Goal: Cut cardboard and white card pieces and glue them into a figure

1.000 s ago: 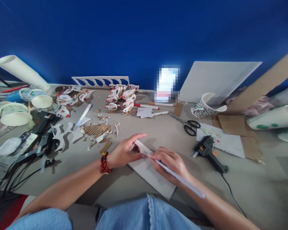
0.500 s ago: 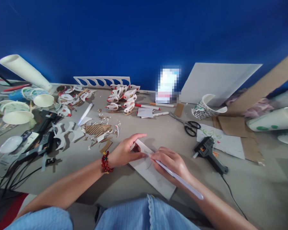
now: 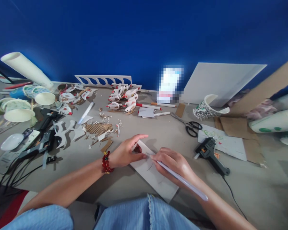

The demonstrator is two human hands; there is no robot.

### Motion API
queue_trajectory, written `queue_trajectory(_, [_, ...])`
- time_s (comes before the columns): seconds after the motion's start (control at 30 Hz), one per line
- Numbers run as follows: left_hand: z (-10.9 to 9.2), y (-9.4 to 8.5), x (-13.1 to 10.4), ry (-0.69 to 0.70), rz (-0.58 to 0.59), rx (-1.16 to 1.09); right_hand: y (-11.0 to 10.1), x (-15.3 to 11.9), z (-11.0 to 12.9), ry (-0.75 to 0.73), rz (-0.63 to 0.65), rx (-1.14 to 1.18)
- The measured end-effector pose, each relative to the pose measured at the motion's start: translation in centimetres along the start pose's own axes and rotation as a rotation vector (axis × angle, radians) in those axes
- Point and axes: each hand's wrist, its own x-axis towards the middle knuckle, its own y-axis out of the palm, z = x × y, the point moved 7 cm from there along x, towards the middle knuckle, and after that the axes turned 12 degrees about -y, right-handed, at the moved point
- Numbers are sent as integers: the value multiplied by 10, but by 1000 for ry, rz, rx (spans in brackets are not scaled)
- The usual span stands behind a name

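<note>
My left hand (image 3: 128,151), with a red bead bracelet at the wrist, grips the upper left end of a white board (image 3: 159,183), its thumb on top and fingers around the edge. Faint curved lines are drawn on this board, which lies slanted before me. In my right hand (image 3: 171,163) is a slim, pale pen-shaped tool (image 3: 189,185), pinched near its front end. Its tip meets the board close to my left thumb; fingers hide whether it is a blade or a nib. The tool's back end points toward my right forearm.
Small white bird-like figures (image 3: 124,97) stand at the back. Scraps and corrugated cardboard (image 3: 98,128) lie left of centre. Black scissors (image 3: 192,127) and a corded glue gun (image 3: 208,153) are to the right. More glue guns (image 3: 44,140) and paper cups (image 3: 19,110) crowd the left.
The right hand and its tool have shifted very slightly to the right along the board. The whole view has drifted a little; both grips stay the same.
</note>
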Motion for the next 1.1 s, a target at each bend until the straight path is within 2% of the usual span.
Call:
queue_trajectory(0.13, [0,1,0,-14,15,-18,-1,-1,0,3,32,-13])
queue_trajectory(0.37, [-2,1,-1,7,-4,23,-3,0,-1,33,-3,0])
queue_trajectory(0.7, [-2,3,-3,10,-8,62,-3,0,1,71,62,-9])
queue_trajectory(0.83, [0,4,-3,6,-14,52,-3,1,2,60,18,-14])
queue_trajectory(1.1, [2,6,-2,7,-1,12,-6,-1,1,82,64,-25])
